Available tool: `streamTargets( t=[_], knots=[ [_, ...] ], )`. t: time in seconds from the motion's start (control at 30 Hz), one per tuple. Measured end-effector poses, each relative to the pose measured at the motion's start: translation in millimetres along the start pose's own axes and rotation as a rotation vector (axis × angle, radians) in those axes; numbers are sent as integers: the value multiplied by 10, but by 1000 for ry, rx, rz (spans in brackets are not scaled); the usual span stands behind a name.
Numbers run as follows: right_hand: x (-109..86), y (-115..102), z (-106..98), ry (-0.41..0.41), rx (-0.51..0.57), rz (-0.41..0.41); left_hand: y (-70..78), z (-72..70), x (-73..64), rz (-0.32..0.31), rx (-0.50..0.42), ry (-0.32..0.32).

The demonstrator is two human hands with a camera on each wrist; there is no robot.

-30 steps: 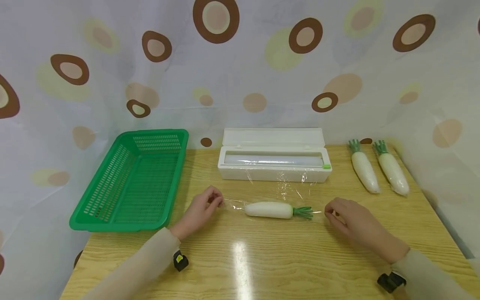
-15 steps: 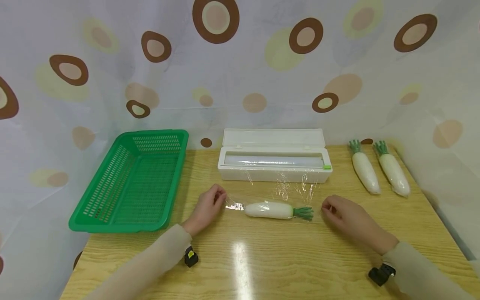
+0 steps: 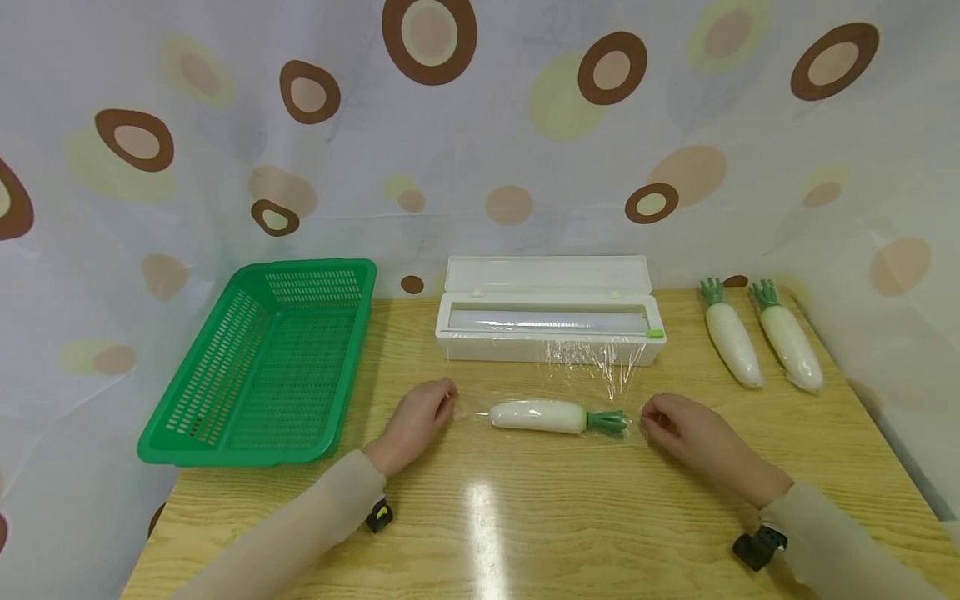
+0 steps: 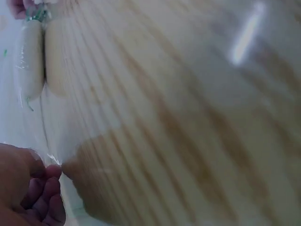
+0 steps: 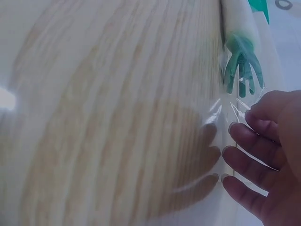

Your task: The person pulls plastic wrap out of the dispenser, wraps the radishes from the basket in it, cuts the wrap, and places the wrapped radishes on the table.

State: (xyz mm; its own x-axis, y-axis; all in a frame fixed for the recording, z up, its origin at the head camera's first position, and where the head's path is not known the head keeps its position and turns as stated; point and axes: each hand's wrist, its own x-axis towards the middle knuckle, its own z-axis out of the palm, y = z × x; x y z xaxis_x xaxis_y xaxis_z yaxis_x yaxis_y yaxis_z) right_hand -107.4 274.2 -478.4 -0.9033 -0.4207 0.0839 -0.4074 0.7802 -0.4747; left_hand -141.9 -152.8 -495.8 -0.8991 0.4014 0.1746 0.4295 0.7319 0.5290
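Observation:
A white radish (image 3: 537,416) with short green stems lies sideways mid-table, wrapped in clear cling film (image 3: 611,375) that still runs up to the dispenser box (image 3: 487,348). By its root tip, my left hand (image 3: 415,423) pinches the film's end between thumb and finger, other fingers curled. Beyond the stems, my right hand (image 3: 697,437) pinches the opposite end; in the right wrist view the stems (image 5: 243,70) sit just past the thumb and the other fingers are spread. Neither hand touches the radish itself.
The white box stands at the back with its lid (image 3: 547,273) up and a film roll (image 3: 547,320) inside. A green basket (image 3: 341,392) is at the left. Two wrapped radishes (image 3: 733,343) lie at the back right. A patterned curtain (image 3: 480,167) hangs behind the table (image 3: 570,517).
Both hands have shifted slightly inward, toward the radish; the left moved a little to the right. The film by the box has slackened and creased differently. The radish stays nearly in place.

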Motion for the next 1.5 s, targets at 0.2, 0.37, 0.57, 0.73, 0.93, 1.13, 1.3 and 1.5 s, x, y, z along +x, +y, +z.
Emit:
streamTargets(
  t=[0.2, 0.37, 0.57, 0.73, 0.93, 1.13, 1.3, 1.5],
  knots=[
    [-18, -24, -26, 8, -11, 14, -51, -31, -32, -52, -37, -44],
    [-39, -83, -43, 144, -74, -3, -1, -91, -34, -112, -102, 8],
    [116, -353, -2, 265, -195, -298, 302, -51, 21, 116, 41, 68],
    [278, -650, 152, 141, -260, -342, 593, 108, 162, 323, 117, -35],
    [367, -765, 359, 43, -368, -246, 709, 270, 260, 267, 143, -174],
    [338, -752, 423, 59, -452, -233, 715, 324, 279, 261, 178, -207],
    [341, -745, 411, 60, -413, -228, 697, 328, 313, 252, 159, -208],
    [388, -767, 345, 33, -259, -149, 662, 300, 347, 247, 118, -209]
  ],
)
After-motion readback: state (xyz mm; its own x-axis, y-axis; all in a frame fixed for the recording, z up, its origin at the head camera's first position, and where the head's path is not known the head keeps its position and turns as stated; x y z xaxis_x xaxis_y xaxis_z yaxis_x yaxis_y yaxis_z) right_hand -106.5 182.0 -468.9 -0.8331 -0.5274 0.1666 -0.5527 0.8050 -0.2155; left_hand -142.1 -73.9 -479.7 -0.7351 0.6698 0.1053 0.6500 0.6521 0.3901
